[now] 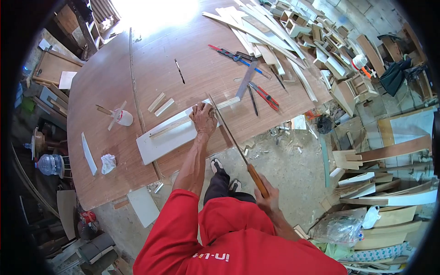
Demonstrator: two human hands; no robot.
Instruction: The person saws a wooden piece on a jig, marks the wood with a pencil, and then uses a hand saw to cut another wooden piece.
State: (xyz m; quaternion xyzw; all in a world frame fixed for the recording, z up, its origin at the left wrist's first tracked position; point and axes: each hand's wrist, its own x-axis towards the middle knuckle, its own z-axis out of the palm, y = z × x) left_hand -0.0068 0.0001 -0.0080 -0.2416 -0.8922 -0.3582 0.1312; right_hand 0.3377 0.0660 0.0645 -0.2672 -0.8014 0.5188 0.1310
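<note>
The red shirt (238, 233) fills the foreground. The right hand (267, 195) is closed around the wooden handle of the saw (231, 136). The left hand (203, 120), fingers bent, holds the thin wood strip (169, 128) down on the white board (153, 149). The blade crosses the strip just beside that hand (close to the fingers, from here). Board and strip lie on the table (103, 78); the red knife (264, 95) lies beyond the blade.

White lettering (211, 256), seemingly "in-Lit" with its end unclear, stands on the red shirt (238, 245), behind the right hand's (269, 196) grip on the saw handle (257, 179).
</note>
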